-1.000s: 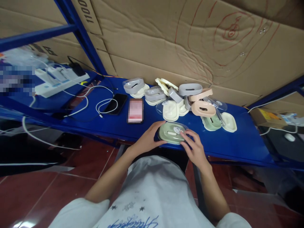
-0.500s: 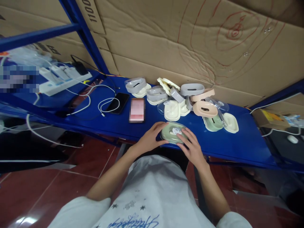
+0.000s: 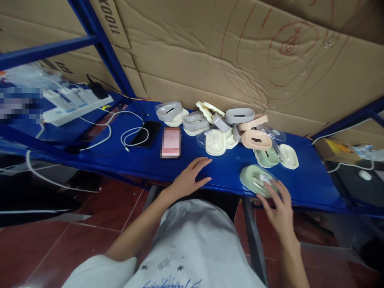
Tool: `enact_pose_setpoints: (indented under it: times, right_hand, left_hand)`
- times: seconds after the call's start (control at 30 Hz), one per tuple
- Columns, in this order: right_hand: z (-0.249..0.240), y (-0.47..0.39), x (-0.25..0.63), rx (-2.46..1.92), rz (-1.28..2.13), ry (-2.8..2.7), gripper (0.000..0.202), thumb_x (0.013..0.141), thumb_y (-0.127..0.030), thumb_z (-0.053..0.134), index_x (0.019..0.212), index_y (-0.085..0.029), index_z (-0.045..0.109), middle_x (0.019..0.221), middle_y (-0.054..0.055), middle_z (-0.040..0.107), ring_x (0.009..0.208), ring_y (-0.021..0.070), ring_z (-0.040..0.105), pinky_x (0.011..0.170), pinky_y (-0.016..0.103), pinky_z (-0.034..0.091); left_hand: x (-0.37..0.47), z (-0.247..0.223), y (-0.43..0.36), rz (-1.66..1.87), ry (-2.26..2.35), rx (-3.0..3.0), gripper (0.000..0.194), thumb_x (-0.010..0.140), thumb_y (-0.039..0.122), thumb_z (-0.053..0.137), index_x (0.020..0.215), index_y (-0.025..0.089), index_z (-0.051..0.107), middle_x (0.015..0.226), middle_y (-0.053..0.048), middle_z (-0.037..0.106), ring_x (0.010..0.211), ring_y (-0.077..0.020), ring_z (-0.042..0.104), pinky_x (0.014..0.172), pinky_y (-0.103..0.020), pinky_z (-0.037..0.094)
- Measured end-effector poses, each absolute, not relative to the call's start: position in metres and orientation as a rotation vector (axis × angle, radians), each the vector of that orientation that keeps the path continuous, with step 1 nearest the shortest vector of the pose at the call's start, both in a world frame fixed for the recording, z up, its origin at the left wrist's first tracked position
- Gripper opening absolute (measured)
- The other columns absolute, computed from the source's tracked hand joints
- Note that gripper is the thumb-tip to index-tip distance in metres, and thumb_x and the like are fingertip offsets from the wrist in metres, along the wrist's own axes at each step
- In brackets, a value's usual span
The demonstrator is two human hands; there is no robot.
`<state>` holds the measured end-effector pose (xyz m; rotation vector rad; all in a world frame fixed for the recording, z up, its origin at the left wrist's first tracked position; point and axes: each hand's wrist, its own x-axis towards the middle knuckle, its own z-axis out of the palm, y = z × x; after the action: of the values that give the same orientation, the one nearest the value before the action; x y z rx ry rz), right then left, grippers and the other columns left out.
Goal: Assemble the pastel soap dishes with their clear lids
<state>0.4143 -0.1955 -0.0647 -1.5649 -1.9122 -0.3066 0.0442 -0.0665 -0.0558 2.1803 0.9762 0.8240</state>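
Note:
My right hand grips the right end of a pale green oval plastic case near the table's front edge. Its fingers lie over the clear cover and the thumb is at the near side. A white sticker shows on the cover beside the fingertips. To the left, my left hand is empty, thumb and fingers apart, over the front of the blue table. Behind the case, a peach oval piece with a slot rests over another green slotted piece.
Grey oval pieces, cream trays and clear covers lie heaped along the cardboard wall. Left of them are a phone with a lit screen, a dark phone, white cables and a power strip.
My right hand has carried the green case to the right along the front of the table. My left hand has let go of it and stays near its former place.

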Motion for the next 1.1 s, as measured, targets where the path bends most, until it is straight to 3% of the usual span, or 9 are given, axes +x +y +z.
enact_pose_setpoints:
  times: [0.13, 0.27, 0.4, 0.63, 0.73, 0.83, 0.9, 1.0, 1.1]
  right_hand:
    - [-0.073, -0.22, 0.492, -1.83, -0.565, -1.644, 0.053, 0.098, -0.052, 0.069, 0.145, -0.025, 0.067, 0.143, 0.019, 0.063, 0.136, 0.0429, 0.058, 0.114, 0.068, 0.049]
    - [-0.081, -0.211, 0.553, -1.949, -0.761, -1.446, 0.067, 0.096, -0.067, 0.063, 0.139, -0.016, 0.071, 0.137, 0.025, 0.064, 0.128, 0.0458, 0.06, 0.108, 0.069, 0.047]
    - [-0.083, -0.181, 0.585, -1.982, -0.851, -1.362, 0.075, 0.096, -0.073, 0.057, 0.139, -0.013, 0.071, 0.133, 0.027, 0.066, 0.124, 0.0465, 0.06, 0.105, 0.072, 0.046]
    - [-0.089, -0.149, 0.595, -2.032, -0.839, -1.225, 0.088, 0.094, -0.08, 0.054, 0.151, -0.014, 0.062, 0.149, 0.036, 0.055, 0.137, 0.0578, 0.05, 0.096, 0.077, 0.041]
    - [-0.082, -0.142, 0.575, -1.925, -0.949, -1.159, 0.078, 0.097, -0.071, 0.058, 0.152, -0.015, 0.06, 0.153, 0.036, 0.052, 0.144, 0.057, 0.046, 0.102, 0.076, 0.039]
    - [-0.061, -0.122, 0.53, -1.728, -0.833, -1.428, 0.056, 0.107, -0.052, 0.046, 0.145, -0.013, 0.063, 0.136, 0.031, 0.067, 0.134, 0.0453, 0.061, 0.108, 0.063, 0.046]
    - [-0.046, -0.098, 0.491, -1.65, -0.636, -1.738, 0.05, 0.108, -0.045, 0.046, 0.144, -0.015, 0.062, 0.139, 0.025, 0.068, 0.135, 0.0389, 0.062, 0.111, 0.057, 0.047]
    - [-0.032, -0.056, 0.442, -1.687, -0.532, -1.908, 0.051, 0.108, -0.042, 0.047, 0.152, -0.018, 0.055, 0.154, 0.018, 0.06, 0.148, 0.0349, 0.05, 0.121, 0.058, 0.034]
    - [-0.025, -0.029, 0.417, -1.699, -0.477, -1.978, 0.041, 0.11, -0.036, 0.046, 0.142, -0.018, 0.065, 0.137, 0.016, 0.071, 0.134, 0.0315, 0.06, 0.123, 0.059, 0.025]
  left_hand:
    - [0.051, -0.06, -0.064, 0.825, 1.049, 2.292, 0.054, 0.107, 0.035, 0.06, 0.159, 0.032, 0.047, 0.162, -0.01, 0.048, 0.152, -0.0282, 0.048, 0.127, -0.05, 0.043]
    - [0.067, -0.055, -0.05, 0.758, 1.089, 2.457, 0.057, 0.107, 0.038, 0.059, 0.162, 0.029, 0.044, 0.164, -0.011, 0.048, 0.147, -0.0329, 0.051, 0.123, -0.054, 0.043]
    - [0.086, -0.049, -0.037, 0.622, 1.183, 2.589, 0.064, 0.106, 0.046, 0.062, 0.163, 0.024, 0.042, 0.166, -0.015, 0.048, 0.138, -0.0389, 0.056, 0.112, -0.057, 0.046]
    - [0.061, -0.054, -0.048, 0.739, 1.316, 2.618, 0.039, 0.108, 0.049, 0.058, 0.136, 0.022, 0.064, 0.14, -0.013, 0.068, 0.128, -0.0357, 0.062, 0.104, -0.049, 0.047]
    - [0.04, -0.058, -0.052, 0.812, 1.443, 2.561, 0.031, 0.105, 0.047, 0.062, 0.12, 0.021, 0.068, 0.13, -0.013, 0.071, 0.12, -0.0353, 0.065, 0.1, -0.049, 0.049]
    - [0.03, -0.06, -0.051, 0.866, 1.448, 2.509, 0.025, 0.101, 0.045, 0.069, 0.109, 0.022, 0.067, 0.123, -0.012, 0.073, 0.116, -0.0342, 0.067, 0.099, -0.049, 0.05]
    - [0.029, -0.061, -0.052, 0.865, 1.348, 2.524, 0.022, 0.1, 0.043, 0.072, 0.106, 0.022, 0.066, 0.126, -0.011, 0.072, 0.12, -0.0327, 0.066, 0.102, -0.048, 0.049]
    - [0.031, -0.058, -0.055, 0.799, 1.169, 2.555, 0.02, 0.101, 0.04, 0.071, 0.11, 0.023, 0.066, 0.144, -0.011, 0.065, 0.128, -0.0295, 0.065, 0.109, -0.047, 0.046]
    - [0.033, -0.055, -0.06, 0.726, 1.068, 2.537, 0.028, 0.101, 0.038, 0.072, 0.124, 0.024, 0.064, 0.155, -0.011, 0.059, 0.135, -0.0282, 0.063, 0.116, -0.048, 0.042]
